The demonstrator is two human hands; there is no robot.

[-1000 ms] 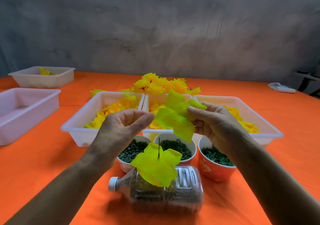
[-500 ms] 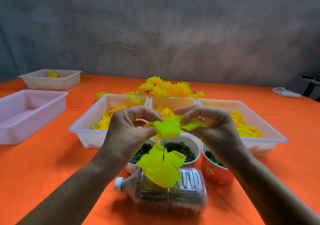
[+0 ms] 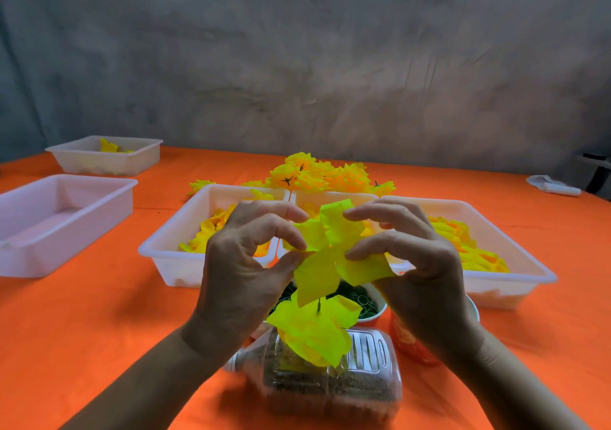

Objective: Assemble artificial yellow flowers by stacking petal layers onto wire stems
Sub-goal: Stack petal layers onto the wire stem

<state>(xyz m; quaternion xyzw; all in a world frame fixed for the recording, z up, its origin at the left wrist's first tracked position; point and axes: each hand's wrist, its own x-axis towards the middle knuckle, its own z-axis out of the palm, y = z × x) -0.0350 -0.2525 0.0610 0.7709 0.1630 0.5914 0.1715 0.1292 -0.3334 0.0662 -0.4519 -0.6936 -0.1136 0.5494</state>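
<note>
Above the near bottle [image 3: 330,383] on my bench [image 3: 99,314], my left hand [image 3: 244,264] and right hand [image 3: 413,264] are both pinching a yellow petal layer [image 3: 330,247], holding it over the stem [image 3: 319,305].

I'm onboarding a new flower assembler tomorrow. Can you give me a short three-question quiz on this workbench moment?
1. True or false: both hands, left hand and right hand, hold the same yellow petal layer.
2. What stands up through the lower petal layer? A) a wire stem B) a pencil C) a straw
3. Fill in: the stem's base is a clear plastic ___ lying on its side on the orange table.

Key
1. True; each hand pinches it above the wire stem.
2. A.
3. Bottle; it looks filled with dark grainy material.
</note>
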